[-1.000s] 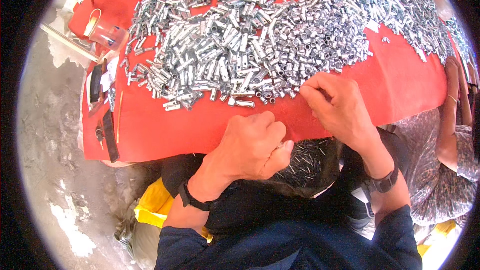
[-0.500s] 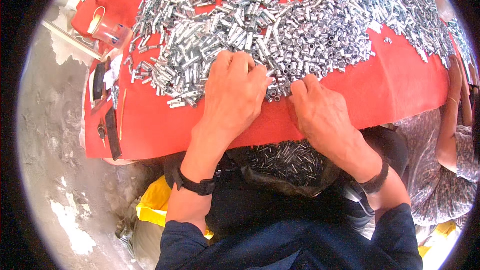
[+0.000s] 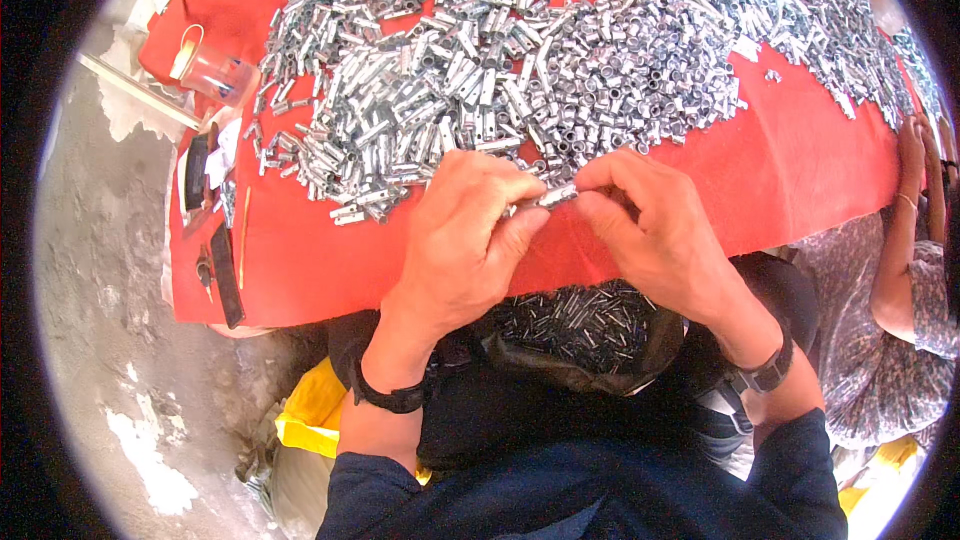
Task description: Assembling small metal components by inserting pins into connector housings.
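Left hand (image 3: 462,228): I'm pinching one end of a silver tube (image 3: 557,196).
Right hand (image 3: 655,230): I'm pinching the other.
Red cloth (image 3: 800,160): lying beneath.

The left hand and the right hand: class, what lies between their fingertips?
In the head view, a silvery tube lies between the fingertips of the left hand and the right hand, above the red cloth.

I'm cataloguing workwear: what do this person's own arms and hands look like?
Dark navy sleeves, cut short; a black wristband on the left, a dark, watch-like band on the right. The left hand and right hand are gloveless.
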`<state>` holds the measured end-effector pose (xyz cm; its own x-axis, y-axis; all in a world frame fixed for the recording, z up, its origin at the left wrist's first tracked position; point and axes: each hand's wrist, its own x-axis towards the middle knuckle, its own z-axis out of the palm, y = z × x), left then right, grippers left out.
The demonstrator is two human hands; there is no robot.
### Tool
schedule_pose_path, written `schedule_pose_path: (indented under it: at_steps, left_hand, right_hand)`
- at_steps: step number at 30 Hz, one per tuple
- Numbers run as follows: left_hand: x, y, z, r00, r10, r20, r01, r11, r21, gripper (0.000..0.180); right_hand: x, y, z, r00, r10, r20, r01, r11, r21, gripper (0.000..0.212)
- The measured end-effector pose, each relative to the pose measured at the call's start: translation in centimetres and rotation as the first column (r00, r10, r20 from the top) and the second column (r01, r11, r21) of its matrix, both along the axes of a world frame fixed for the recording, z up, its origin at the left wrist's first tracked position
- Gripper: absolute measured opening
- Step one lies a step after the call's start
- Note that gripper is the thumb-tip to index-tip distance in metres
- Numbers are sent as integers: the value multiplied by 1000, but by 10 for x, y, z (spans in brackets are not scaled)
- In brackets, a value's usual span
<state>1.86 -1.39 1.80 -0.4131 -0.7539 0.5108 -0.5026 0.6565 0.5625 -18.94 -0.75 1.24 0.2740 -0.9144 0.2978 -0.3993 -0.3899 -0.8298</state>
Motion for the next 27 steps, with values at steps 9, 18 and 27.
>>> schedule_pose_path:
  at_steps: [9, 18, 27]
  left_hand:
    - [0, 0, -1, 995, -49, 90, 52, 998, -33, 23]
    - [1, -1, -1, 994, -71, 80, 75, 996, -56, 23]
    - [-2, 2, 0, 994, -95, 52, 95, 995, -2, 24]
  right_hand:
    - [5, 5, 1, 986, 1, 164, -50, 954, 294, 11]
    - [-5, -1, 6, 954, -44, 298, -72, 927, 369, 10]
    - [-4, 3, 5, 922, 9, 387, -182, 892, 414, 11]
